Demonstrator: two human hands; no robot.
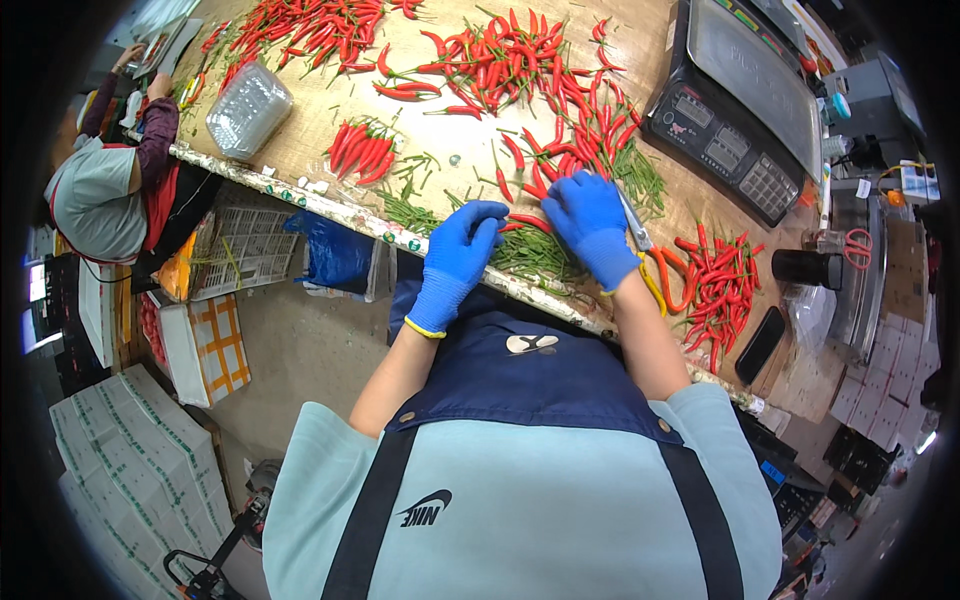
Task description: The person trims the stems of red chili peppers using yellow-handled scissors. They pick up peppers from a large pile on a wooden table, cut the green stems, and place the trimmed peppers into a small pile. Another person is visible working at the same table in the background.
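Note:
My left hand (466, 251), in a blue knit glove, is over the table's near edge with curled fingers; a red chili pepper (529, 222) lies between it and my right hand, one end at the left fingertips. My right hand (589, 221), gloved alike, rests palm down at the near edge of a spread of red chilies (577, 142); whether it holds one is hidden. Cut green stems (534, 255) lie under and between the hands. Scissors with orange and yellow handles (679, 281) lie right of my right hand. A small row of chilies (361, 152) sits to the left.
A digital scale (724, 142) stands at the right. Nearer are another chili pile (721, 289), a black phone (760, 346) and a dark cup (807, 268). Clear plastic trays (249, 110) stand at the left, where a co-worker (105, 195) is beside the table.

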